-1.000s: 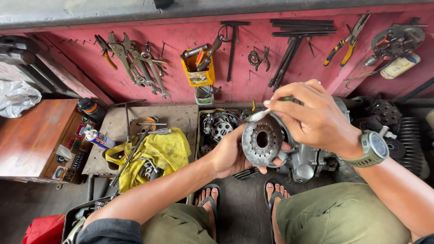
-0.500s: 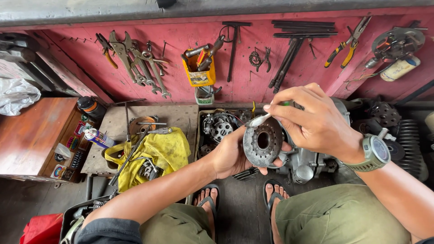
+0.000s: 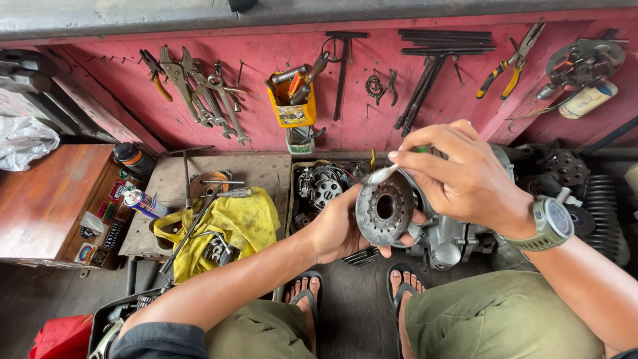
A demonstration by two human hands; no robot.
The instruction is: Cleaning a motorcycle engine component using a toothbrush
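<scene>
A round metal hub stands on edge before the engine case, its bored face toward the camera. The left hand cups it from below-left, fingers wrapped around the rim. The right hand, above-right, pinches a small brush, its tip touching the hub's upper rim.

Yellow labelled box on wall; spray can.

Yellow rag, spray can on wooden board
</scene>
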